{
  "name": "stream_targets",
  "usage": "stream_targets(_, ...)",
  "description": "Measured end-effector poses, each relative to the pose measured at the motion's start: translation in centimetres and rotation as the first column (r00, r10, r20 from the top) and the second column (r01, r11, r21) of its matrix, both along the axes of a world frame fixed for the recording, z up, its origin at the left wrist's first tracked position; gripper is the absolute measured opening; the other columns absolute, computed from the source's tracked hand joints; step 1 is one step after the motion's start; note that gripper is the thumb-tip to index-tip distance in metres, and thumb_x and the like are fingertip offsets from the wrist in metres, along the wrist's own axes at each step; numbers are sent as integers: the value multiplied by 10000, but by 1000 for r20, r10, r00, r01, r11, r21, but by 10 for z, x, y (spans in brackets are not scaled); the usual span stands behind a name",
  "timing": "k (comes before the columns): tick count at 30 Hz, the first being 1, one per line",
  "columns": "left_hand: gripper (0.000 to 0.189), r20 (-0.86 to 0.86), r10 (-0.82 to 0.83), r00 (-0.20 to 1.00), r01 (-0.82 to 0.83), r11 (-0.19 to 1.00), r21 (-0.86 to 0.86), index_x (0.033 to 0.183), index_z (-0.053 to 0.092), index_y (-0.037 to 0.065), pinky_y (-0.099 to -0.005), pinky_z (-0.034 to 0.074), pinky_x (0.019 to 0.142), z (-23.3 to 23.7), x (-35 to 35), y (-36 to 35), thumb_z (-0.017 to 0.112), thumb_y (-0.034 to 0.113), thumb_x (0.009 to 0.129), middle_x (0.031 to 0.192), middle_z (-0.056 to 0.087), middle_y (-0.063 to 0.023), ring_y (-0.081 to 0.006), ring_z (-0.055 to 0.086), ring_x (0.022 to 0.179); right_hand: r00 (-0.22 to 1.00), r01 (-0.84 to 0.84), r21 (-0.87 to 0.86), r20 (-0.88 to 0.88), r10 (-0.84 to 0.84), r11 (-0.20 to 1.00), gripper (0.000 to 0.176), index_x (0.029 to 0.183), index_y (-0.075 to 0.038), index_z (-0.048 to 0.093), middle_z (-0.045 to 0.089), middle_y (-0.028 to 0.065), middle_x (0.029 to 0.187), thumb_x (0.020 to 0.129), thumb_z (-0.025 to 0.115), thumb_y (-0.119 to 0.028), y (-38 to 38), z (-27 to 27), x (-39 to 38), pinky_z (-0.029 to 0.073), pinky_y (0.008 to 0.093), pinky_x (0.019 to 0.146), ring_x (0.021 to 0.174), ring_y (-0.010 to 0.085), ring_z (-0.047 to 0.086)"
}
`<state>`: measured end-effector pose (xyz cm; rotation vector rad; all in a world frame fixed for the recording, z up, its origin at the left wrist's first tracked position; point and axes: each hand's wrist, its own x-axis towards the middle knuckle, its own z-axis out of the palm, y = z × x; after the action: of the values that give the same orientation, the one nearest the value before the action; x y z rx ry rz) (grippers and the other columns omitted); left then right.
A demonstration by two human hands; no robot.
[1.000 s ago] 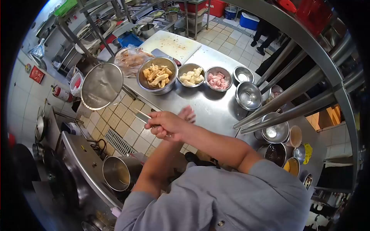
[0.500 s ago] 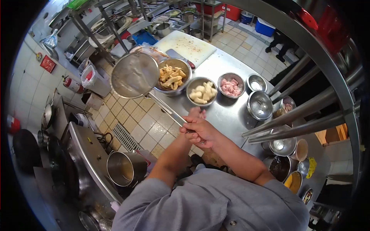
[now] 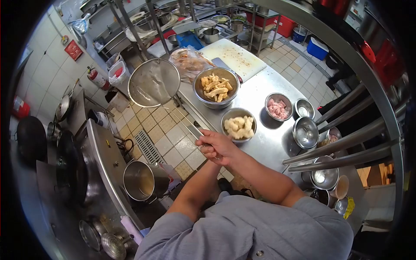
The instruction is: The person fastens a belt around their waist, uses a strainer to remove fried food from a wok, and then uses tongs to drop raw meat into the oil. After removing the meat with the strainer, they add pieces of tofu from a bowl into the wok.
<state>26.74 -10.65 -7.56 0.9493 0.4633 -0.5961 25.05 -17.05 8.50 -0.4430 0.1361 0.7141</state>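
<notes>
My right hand (image 3: 219, 146) grips the long handle of a round mesh strainer (image 3: 154, 82), which hangs tilted over the tiled floor, left of the steel counter (image 3: 260, 86). My left forearm (image 3: 195, 186) runs up under the right wrist, and that hand is hidden beneath it. A steel bowl of pale dough-like pieces (image 3: 238, 125) stands right beside my hands near the counter edge. Behind it stands a larger bowl of fried strips (image 3: 215, 89), close to the strainer's rim.
The counter also carries a bowl of raw meat (image 3: 277, 108), two empty steel bowls (image 3: 305, 132), a white cutting board (image 3: 234, 56) and a bagged food item (image 3: 188, 60). Shelf rails (image 3: 346, 138) cross at right. A pot (image 3: 141, 180) and a stove (image 3: 65, 164) sit at left.
The strainer swung right to the fried-strip bowl, then eased back left. The bowl of pale pieces slid out of the row toward the counter edge. My left hand's fingers dropped out of sight.
</notes>
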Motion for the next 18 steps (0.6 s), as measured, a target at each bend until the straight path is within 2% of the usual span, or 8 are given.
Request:
stream_targets(5, 127, -12, 63, 998, -62, 997, 34, 962, 514, 123, -276, 445, 491, -7, -79, 89, 531, 163, 843, 718, 524, -5, -115, 502, 558, 993, -84, -214, 67, 101, 973, 318, 1238, -73, 373, 489, 47, 826, 922, 408, -84, 14, -33, -10, 310, 139, 359, 473, 33, 370)
stream_targets(8, 91, -177, 359, 916, -340, 931, 130, 898, 491, 111, -233, 435, 438, -31, -163, 184, 537, 147, 829, 724, 514, -14, -132, 509, 558, 973, -159, -376, 97, 209, 913, 294, 1217, -72, 404, 490, 31, 798, 925, 407, -109, 41, -56, -12, 313, 147, 364, 475, 29, 362)
stream_targets(9, 108, -154, 480, 864, -484, 875, 13, 924, 509, 114, -229, 435, 437, -51, -196, 220, 539, 129, 822, 765, 571, -39, -147, 553, 576, 957, -194, -438, 113, 268, 878, 295, 1216, -73, 407, 490, 28, 788, 924, 412, -114, 54, -62, -14, 315, 149, 366, 476, 27, 360)
stream_targets(11, 128, -132, 786, 604, -754, 617, 224, 925, 512, 88, -230, 450, 431, -35, -263, 268, 553, 120, 808, 784, 586, -57, -153, 564, 586, 934, -241, -474, 124, 335, 847, 277, 1194, -73, 434, 489, 15, 774, 921, 415, -114, 83, -61, -22, 317, 155, 368, 473, 24, 361)
stream_targets(13, 231, -34, 927, 374, -888, 368, 276, 980, 518, 46, -234, 469, 418, -36, -330, 324, 596, 139, 783, 820, 572, -84, -177, 562, 572, 834, -370, -558, 153, 531, 742, 256, 1157, -65, 462, 485, 23, 757, 911, 410, -110, 118, -58, -32, 307, 172, 359, 480, 44, 376)
stream_targets(15, 234, 30, 972, 233, -971, 232, 52, 1024, 509, 44, -276, 520, 557, -28, -414, 375, 578, 118, 813, 939, 581, -92, -201, 592, 713, 737, -461, -580, 172, 654, 672, 243, 1137, -70, 484, 488, 20, 754, 908, 416, -115, 157, -48, -50, 294, 177, 361, 474, 46, 374)
stream_targets(17, 162, 270, 944, -190, -963, -232, 134, 990, 520, 77, -238, 470, 474, 67, -428, 351, 567, 113, 838, 874, 598, -80, -156, 573, 635, 590, -608, -543, 179, 787, 579, 241, 1137, -76, 487, 495, 21, 757, 912, 413, -122, 200, -27, -76, 278, 178, 366, 468, 48, 366)
stream_targets(18, 154, 373, 893, -251, -940, -317, 125, 1011, 513, 86, -281, 482, 562, 93, -448, 354, 545, 100, 861, 923, 595, -66, -162, 573, 688, 484, -667, -545, 201, 852, 508, 256, 1156, -79, 482, 497, 22, 760, 914, 411, -122, 223, -19, -90, 273, 178, 368, 468, 47, 364)
